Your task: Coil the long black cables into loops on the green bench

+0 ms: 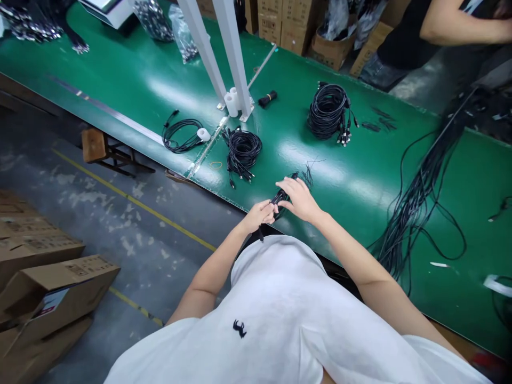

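1. The left hand (259, 215), near the centre of the frame, is closed around the cable (281, 197), thumb and fingers pinching it
2. The right hand (301, 198), just to its right, touches the cable with spread thumb and fingers; I cannot tell whether it grips
3. The cable, black and bundled, lies between the two hands, over the near edge of the green surface (352, 178); a black end hangs below the left hand
4. Thin black ties (308, 176) lie just above the right hand
5. A small coil (245, 151) sits up and left of the hands, a large coil (327, 111) at upper right of centre
6. Loose cables (404, 229) trail down the right of the frame
7. A co-worker's arm (460, 26) shows at upper right
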`<state>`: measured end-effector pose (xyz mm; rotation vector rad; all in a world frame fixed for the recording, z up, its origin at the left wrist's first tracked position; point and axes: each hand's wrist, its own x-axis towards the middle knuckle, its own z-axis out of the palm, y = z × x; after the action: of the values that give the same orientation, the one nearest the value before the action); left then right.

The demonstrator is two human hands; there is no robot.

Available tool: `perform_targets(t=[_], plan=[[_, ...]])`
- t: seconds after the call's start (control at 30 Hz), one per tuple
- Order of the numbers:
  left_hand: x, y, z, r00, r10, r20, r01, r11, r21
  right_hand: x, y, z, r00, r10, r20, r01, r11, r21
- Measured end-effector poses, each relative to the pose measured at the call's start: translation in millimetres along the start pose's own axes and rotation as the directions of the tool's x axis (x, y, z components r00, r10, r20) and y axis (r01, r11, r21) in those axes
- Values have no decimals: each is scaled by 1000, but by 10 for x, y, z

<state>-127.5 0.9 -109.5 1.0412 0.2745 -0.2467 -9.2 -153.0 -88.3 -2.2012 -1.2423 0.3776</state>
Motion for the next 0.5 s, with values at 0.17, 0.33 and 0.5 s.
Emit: perform_targets(t=[0.17,0.33,0.5], plan=[[19,216,-302,983,23,-184,-62,976,-211,321,-13,376,918,381,110,-372,732,571],[531,420,-663,944,53,-325,-138,960,-245,455,15,507,854,519,39,-347,511,786],[1495,910,-1122,887,176,-426,-298,924,-239,-50,306,532,662,745,82,-469,327,821]])
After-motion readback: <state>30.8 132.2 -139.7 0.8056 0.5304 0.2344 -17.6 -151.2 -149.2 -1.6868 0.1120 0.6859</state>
